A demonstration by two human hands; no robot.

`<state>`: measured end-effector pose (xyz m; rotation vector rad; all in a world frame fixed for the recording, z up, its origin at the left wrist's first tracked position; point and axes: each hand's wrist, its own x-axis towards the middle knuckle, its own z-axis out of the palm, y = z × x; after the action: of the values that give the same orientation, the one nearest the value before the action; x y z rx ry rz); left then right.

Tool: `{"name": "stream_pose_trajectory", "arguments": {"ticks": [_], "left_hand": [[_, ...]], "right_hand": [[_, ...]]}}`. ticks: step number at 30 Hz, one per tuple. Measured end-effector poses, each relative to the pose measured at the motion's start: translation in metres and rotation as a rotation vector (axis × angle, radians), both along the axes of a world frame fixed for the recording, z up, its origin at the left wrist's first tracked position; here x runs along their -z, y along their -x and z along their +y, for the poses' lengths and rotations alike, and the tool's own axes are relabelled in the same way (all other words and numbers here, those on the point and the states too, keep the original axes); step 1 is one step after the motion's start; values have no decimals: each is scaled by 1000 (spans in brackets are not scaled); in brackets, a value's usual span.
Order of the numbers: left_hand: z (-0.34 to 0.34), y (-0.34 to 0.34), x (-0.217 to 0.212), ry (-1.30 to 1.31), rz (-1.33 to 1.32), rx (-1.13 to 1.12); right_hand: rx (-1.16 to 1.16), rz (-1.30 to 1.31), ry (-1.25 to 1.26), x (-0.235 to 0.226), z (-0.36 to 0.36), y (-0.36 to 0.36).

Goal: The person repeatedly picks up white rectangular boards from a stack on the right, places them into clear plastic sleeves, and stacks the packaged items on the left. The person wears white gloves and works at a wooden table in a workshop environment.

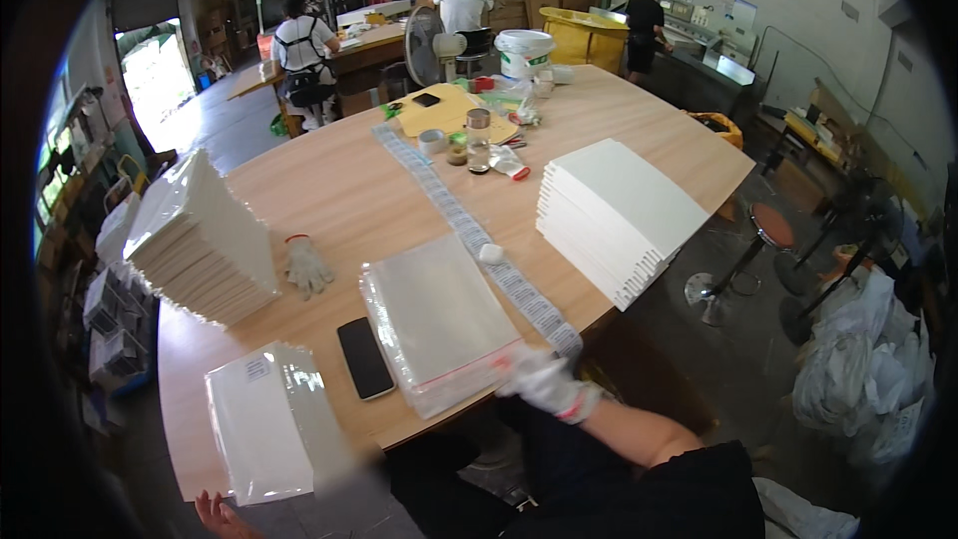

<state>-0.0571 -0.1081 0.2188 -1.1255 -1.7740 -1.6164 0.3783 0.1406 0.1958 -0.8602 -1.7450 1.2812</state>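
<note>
My left hand (pixel 219 515), bare and only partly in view, is at the table's near left edge with its fingers apart. It is just below a short stack of white boards in clear plastic sleeves (pixel 261 429), the top one carrying a small label. My right hand (pixel 547 385) wears a white glove with a red cuff. It is at the near right corner of a pile of clear plastic bags (pixel 434 314); motion smears its fingers, so their grip cannot be made out. A black phone (pixel 365 357) lies left of the bags.
A tall stack of sleeved boards (pixel 205 250) and a loose glove (pixel 307 267) are at left. White boards (pixel 624 210) are piled at right. A label strip (pixel 449 205) crosses the table; a glass jar (pixel 478 142) and white bucket (pixel 525 55) stand beyond. Several people work behind.
</note>
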Motion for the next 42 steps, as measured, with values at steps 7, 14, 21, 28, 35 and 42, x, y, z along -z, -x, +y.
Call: {"name": "stream_pose_trajectory", "arguments": {"ticks": [7, 14, 21, 28, 35, 42], "left_hand": [[48, -99, 12, 267, -197, 491], [161, -202, 19, 616, -17, 829], [266, -243, 83, 1088, 275, 678], [278, -240, 114, 1163, 736, 539], [270, -237, 112, 1149, 694, 644], [274, -226, 130, 1076, 742, 673]], "right_hand": [[830, 829, 374, -51, 44, -214], [584, 927, 468, -70, 74, -262], [774, 530, 480, -91, 122, -282], [797, 325, 103, -96, 53, -203], [390, 145, 357, -25, -51, -172], [169, 225, 748, 22, -101, -137]]}}
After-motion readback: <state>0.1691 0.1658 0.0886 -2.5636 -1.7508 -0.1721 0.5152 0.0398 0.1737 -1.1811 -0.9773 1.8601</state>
